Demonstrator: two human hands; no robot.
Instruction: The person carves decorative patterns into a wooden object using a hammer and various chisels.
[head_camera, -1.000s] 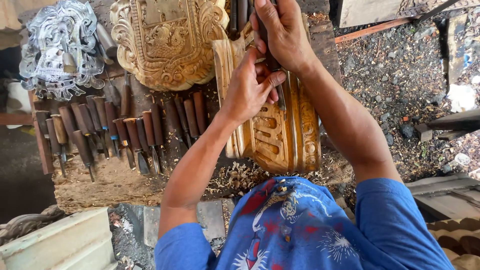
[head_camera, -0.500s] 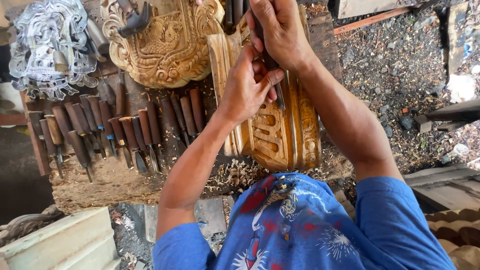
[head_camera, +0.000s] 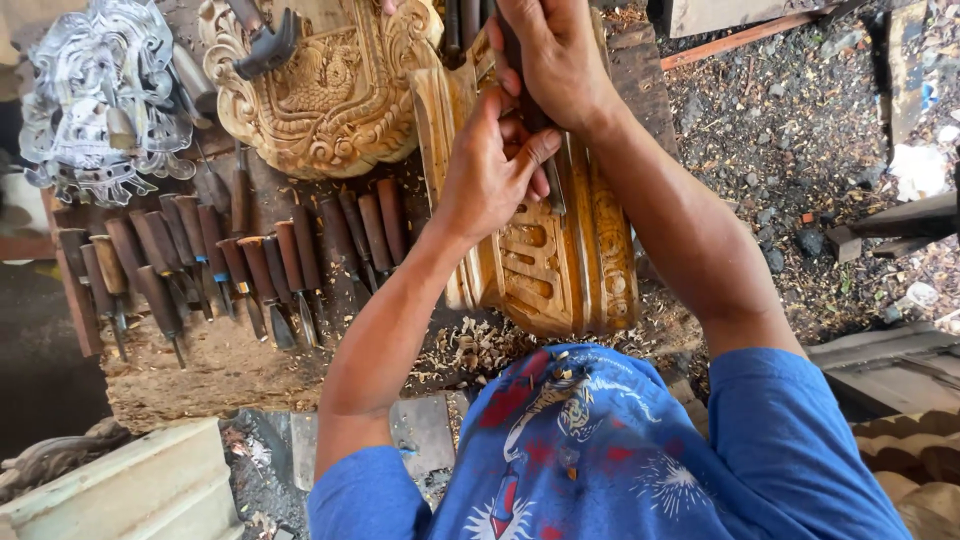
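Note:
A carved wooden block (head_camera: 560, 270) with golden scroll ornament lies lengthwise on the workbench (head_camera: 190, 370) in front of me. My right hand (head_camera: 555, 55) grips the handle of a chisel (head_camera: 552, 175) near the top of the view. The thin metal blade runs down onto the block's carved face. My left hand (head_camera: 490, 170) is closed around the blade lower down, fingers pinching it just above the wood. Wood shavings (head_camera: 480, 345) lie at the block's near end.
A row of several wooden-handled chisels (head_camera: 230, 265) lies on the bench to the left. Behind them rests a carved golden panel (head_camera: 325, 85) with a mallet (head_camera: 262, 42) on it, and a silvery carved mask (head_camera: 95, 95). Gravel and planks (head_camera: 820, 150) lie to the right.
The view has shifted slightly, so the bench and carvings sit a little higher and more to the left. Both hands keep their hold on the chisel at the same spot on the block.

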